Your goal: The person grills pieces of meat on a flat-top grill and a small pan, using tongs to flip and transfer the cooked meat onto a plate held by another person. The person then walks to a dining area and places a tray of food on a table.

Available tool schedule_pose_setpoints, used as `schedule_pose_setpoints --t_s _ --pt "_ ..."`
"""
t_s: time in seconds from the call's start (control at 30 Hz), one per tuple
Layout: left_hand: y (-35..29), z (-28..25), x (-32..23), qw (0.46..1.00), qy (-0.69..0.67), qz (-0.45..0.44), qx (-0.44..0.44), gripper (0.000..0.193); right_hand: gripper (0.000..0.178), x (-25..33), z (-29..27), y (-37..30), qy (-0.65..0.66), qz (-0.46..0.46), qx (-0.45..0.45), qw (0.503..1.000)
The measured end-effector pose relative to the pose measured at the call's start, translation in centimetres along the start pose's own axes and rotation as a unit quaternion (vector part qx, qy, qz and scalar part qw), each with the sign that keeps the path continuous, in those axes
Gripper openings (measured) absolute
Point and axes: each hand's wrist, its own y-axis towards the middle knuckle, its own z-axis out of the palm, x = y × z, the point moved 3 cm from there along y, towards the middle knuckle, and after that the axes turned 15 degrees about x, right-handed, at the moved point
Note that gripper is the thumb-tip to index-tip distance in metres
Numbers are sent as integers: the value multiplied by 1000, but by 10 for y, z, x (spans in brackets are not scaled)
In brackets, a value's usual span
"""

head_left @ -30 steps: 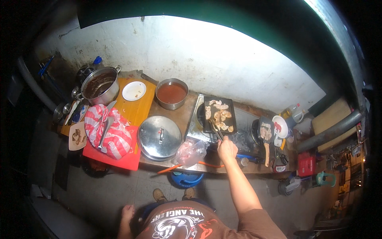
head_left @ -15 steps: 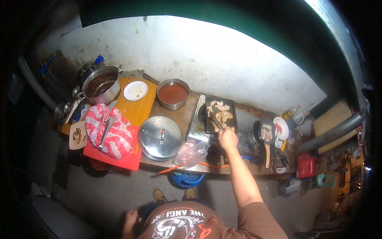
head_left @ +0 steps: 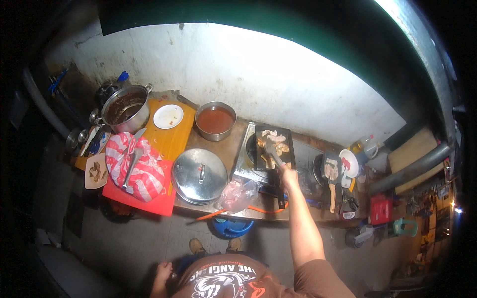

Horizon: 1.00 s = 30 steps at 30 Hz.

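Observation:
My right hand (head_left: 288,178) is closed around the handle of a spatula (head_left: 272,150). Its blade is among the pieces of meat (head_left: 281,148), some pale and some browned, in a black rectangular pan (head_left: 290,161) on the stove (head_left: 247,155). The pan's handle points toward me, just left of my right wrist. Low by my side, my left hand (head_left: 164,271) has its fingers curled; whether anything is in them is hidden. A smaller dark pan (head_left: 331,171) with a wooden handle holds more meat, right of the stove's middle.
Left of the stove are a lidded pot (head_left: 200,176), a bowl of red-brown sauce (head_left: 215,120) and a clear plastic bag (head_left: 237,195). Farther left, a striped bag (head_left: 154,174) lies on a red board (head_left: 134,202), near a large pot (head_left: 141,115). A blue tub (head_left: 233,228) stands below the counter.
The spatula's blade now shows more fully over the meat. My right hand has shifted slightly right and toward me, and the meat lies differently. My left hand stays low.

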Motion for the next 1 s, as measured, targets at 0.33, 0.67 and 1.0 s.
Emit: schedule_pose_setpoints --t_s 0.33,0.67,1.0 --pt "-5 -8 -19 1000 13 7 11 26 41 1 -9 -39 -376 -79 -155 910" --pt "-9 -10 -6 1000 0 -11 7 25 37 20 39 1 -518 -76 -123 843" --pt "4 7 16 999 -31 30 31 25 43 44 -34 3 -439 -34 -194 876"
